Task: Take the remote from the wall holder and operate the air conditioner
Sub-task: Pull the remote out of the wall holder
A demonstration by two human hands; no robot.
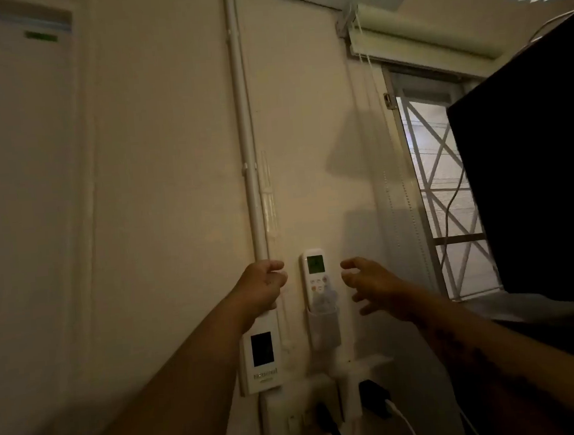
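Low in the frame's centre, the white remote (316, 275) stands upright in its wall holder (324, 327). The right hand (373, 284) hovers beside it, fingers spread wide, empty. The left hand (263, 284) is loosely curled, also empty.

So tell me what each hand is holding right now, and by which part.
Nothing is held. The remote sits in the wall holder, untouched. The right hand is open beside it; the left hand is curled, empty, in front of the wall conduit.
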